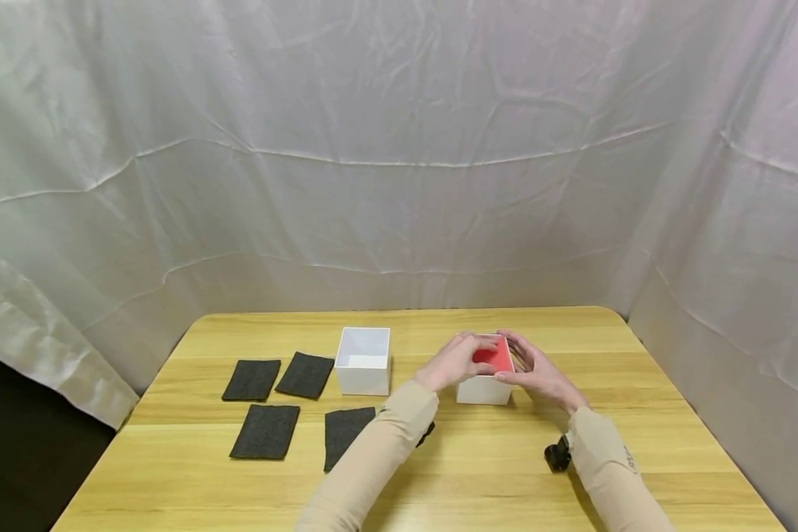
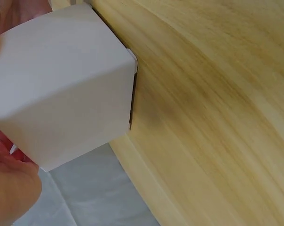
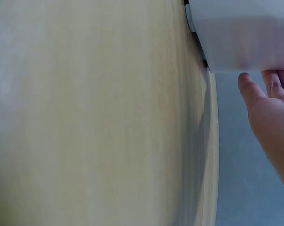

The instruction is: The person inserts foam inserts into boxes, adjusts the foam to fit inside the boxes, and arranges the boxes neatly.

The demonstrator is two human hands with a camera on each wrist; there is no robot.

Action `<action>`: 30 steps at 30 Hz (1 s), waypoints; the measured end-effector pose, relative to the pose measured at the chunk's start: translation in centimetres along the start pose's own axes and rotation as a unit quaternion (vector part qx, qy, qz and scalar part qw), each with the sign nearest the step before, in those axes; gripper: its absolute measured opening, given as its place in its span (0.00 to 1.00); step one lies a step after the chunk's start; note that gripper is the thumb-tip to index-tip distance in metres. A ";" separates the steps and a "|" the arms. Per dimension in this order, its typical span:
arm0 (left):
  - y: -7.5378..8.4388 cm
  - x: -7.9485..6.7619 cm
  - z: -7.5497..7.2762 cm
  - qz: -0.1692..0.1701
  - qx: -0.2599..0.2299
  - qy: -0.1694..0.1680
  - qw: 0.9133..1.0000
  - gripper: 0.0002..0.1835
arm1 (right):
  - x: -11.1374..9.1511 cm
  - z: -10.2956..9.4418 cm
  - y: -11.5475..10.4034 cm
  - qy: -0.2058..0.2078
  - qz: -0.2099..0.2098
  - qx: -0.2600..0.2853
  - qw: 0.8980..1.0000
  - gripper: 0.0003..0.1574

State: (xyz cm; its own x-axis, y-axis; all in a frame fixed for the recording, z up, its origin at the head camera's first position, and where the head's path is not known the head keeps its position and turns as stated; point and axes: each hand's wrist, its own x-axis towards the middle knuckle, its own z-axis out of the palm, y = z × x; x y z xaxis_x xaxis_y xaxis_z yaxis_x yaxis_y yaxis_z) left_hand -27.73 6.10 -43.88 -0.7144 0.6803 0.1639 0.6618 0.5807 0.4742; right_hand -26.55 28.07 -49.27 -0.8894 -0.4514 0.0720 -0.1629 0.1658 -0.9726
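Observation:
A white box (image 1: 483,391) with red material (image 1: 494,358) showing inside it stands right of the table's middle. My left hand (image 1: 454,361) reaches over its near left rim, thumb and fingers spread apart above the red inside, fingertips partly hidden. At the box's right side my right hand (image 1: 539,378) holds it, with the thumb at the front corner and the fingers round toward the back. The left wrist view shows the outside of the white box (image 2: 62,80) close up. In the right wrist view, right-hand fingers (image 3: 273,84) lie along the box's edge.
A second white box (image 1: 363,380) stands open-topped to the left. Several black cloth squares, such as the near-left black square (image 1: 265,431), lie flat on the wooden table (image 1: 499,480). Pale curtains (image 1: 399,214) hang behind and beside the table.

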 end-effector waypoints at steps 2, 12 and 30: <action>0.0 0.1 0.1 -0.003 0.001 0.001 1.000 0.22 | 0.0 0.0 0.0 0.001 -0.002 -0.005 1.000 0.57; -0.1 0.2 0.5 -0.010 0.021 0.004 1.000 0.22 | 0.0 -0.1 0.1 -0.001 -0.014 -0.007 1.000 0.57; 0.2 0.4 0.5 -0.014 0.012 0.004 1.000 0.22 | 0.0 0.1 -0.1 0.000 -0.017 -0.008 1.000 0.57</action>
State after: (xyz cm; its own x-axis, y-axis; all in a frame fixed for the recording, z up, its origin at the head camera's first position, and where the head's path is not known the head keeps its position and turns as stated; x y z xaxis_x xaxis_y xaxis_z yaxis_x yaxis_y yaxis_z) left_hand -27.77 6.67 -44.20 -0.7351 0.6592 0.1582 0.6462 0.6107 0.4577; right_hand -26.53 27.99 -49.22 -0.8827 -0.4578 0.1056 -0.2003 0.1634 -0.9660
